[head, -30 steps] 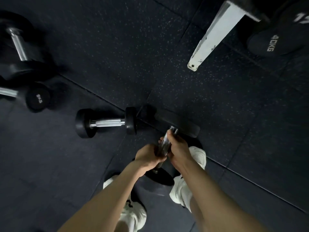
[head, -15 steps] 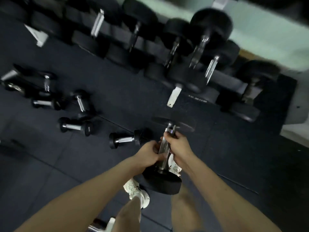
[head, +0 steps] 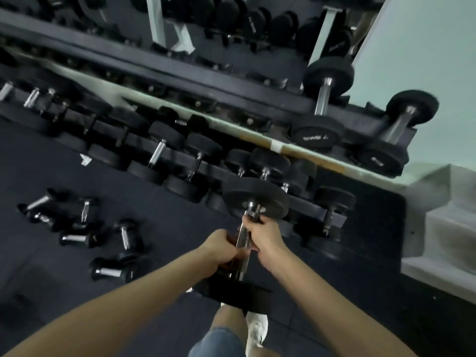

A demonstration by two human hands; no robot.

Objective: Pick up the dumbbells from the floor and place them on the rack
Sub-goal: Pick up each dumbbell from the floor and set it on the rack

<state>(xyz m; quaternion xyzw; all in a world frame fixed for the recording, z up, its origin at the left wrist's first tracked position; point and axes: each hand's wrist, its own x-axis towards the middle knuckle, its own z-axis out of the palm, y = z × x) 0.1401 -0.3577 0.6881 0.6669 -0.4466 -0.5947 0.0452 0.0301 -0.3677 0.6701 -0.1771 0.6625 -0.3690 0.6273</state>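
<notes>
- Both hands are wrapped around the chrome handle (head: 243,242) of one heavy dumbbell (head: 247,243): the left hand (head: 223,249) grips the near part of the bar, the right hand (head: 264,234) the far part, fingers closed tight on the metal.
- Off to the left of the grip, several small dumbbells (head: 103,243) lie scattered on the black rubber floor (head: 164,228), well apart from the hands and not yet collected.
- At the grip, the held dumbbell points away from the person, its far head (head: 256,198) raised toward the rack and its near head (head: 237,292) just beyond a knee and a white shoe (head: 256,328).
- What has changed over the last second: the dumbbell was low over the floor between the feet, with only one rack foot in sight; now it is lifted clear and the view has swung up to take in the whole rack.
- Beyond the grip, the lower tier (head: 195,166) is crowded with dumbbells, and the far head overlaps that row in the picture; I cannot tell whether a cradle is free there.
- Up and to the right of the grip, the upper tier (head: 283,104) carries two dumbbells at its right end, with bare rail to their left.
- My reading: the lift is done and the carry is under way; an empty cradle must be found before lowering.
</notes>
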